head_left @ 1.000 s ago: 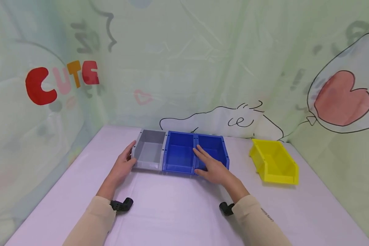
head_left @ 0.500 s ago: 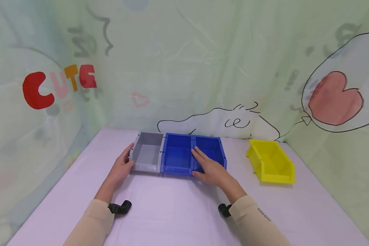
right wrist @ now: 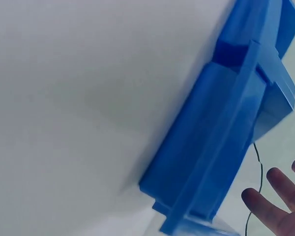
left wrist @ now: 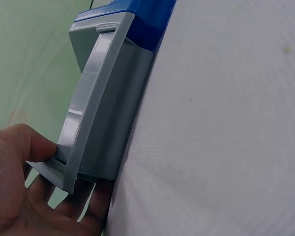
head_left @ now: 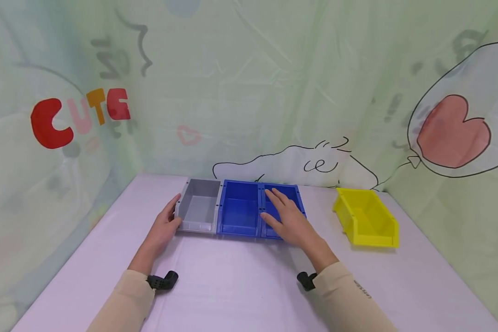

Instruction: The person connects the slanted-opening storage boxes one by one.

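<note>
A grey storage bin (head_left: 200,208) and two blue storage bins stand side by side in a row in the head view. The middle blue bin (head_left: 240,214) adjoins both the grey one and the right blue bin (head_left: 280,193). My left hand (head_left: 163,227) holds the grey bin at its left side. In the left wrist view its thumb (left wrist: 37,145) bends over the front corner, with the fingers along the outer wall. Over the right blue bin, my right hand (head_left: 292,223) hovers with its fingers spread and nothing in them. The right wrist view shows those fingertips apart from the bin.
A yellow storage bin (head_left: 367,219) stands separately on the right of the white-covered table (head_left: 228,286). Printed fabric curtains (head_left: 249,92) enclose the back and both sides. Each wrist wears a black camera strap, such as the left wrist camera (head_left: 163,280).
My right hand has lifted off the divider between the blue bins and moved slightly right, its fingers spreading. The left hand stays on the grey bin. The head view has shifted a little.
</note>
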`<state>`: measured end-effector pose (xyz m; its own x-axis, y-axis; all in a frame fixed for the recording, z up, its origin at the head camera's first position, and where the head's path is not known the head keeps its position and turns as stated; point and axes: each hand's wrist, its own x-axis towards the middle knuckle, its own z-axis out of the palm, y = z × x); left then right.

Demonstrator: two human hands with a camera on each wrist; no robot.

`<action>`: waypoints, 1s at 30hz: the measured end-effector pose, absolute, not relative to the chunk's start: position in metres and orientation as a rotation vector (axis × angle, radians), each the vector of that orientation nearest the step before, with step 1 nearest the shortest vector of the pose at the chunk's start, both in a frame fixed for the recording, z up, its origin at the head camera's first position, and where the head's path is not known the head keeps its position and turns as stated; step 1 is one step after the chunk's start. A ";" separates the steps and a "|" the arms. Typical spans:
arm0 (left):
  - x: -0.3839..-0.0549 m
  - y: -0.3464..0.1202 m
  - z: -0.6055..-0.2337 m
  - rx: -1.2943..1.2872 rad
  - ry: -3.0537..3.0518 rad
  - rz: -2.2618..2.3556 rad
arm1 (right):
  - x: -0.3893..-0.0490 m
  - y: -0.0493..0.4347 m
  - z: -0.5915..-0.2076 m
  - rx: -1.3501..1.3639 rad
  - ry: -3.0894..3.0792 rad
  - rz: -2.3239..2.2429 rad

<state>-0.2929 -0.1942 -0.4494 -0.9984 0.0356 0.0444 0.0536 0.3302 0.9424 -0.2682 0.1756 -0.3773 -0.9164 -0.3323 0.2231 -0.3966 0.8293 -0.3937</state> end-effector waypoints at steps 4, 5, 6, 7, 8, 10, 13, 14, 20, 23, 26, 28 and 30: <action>-0.293 -0.194 -0.449 -0.093 -2.548 -1.810 | -0.268 0.183 -0.373 0.549 -2.836 0.656; -0.293 -0.194 -0.449 -0.096 -2.550 -1.810 | -0.268 0.186 -0.372 0.548 -2.824 0.647; -0.292 -0.194 -0.449 -0.094 -2.550 -1.810 | -0.269 0.188 -0.371 0.542 -2.816 0.642; -0.292 -0.194 -0.449 -0.094 -2.550 -1.811 | -0.269 0.191 -0.370 0.538 -2.804 0.643; -0.292 -0.194 -0.449 -0.093 -2.550 -1.811 | -0.269 0.193 -0.368 0.532 -2.794 0.644; -0.292 -0.194 -0.448 -0.092 -2.547 -1.814 | -0.270 0.199 -0.365 0.517 -2.773 0.640; -0.292 -0.194 -0.448 -0.089 -2.545 -1.820 | -0.272 0.207 -0.359 0.477 -2.749 0.647; -0.292 -0.194 -0.448 -0.085 -2.546 -1.819 | -0.272 0.210 -0.357 0.460 -2.742 0.650; -0.292 -0.193 -0.448 -0.085 -2.549 -1.812 | -0.277 0.226 -0.349 0.387 -2.691 0.672; -0.292 -0.193 -0.447 -0.081 -2.547 -1.810 | -0.278 0.232 -0.347 0.372 -2.658 0.701; -0.292 -0.194 -0.447 -0.082 -2.545 -1.812 | -0.278 0.238 -0.345 0.346 -2.638 0.707; -0.292 -0.193 -0.447 -0.081 -2.546 -1.810 | -0.278 0.242 -0.343 0.325 -2.630 0.708; -0.292 -0.193 -0.447 -0.081 -2.548 -1.809 | -0.276 0.247 -0.340 0.304 -2.623 0.717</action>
<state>-0.2920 -0.1932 -0.4470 -0.9985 0.0332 0.0426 0.0512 0.3289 0.9430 -0.2763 0.2466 -0.3401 -0.8953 -0.1009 0.4339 -0.3077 0.8445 -0.4384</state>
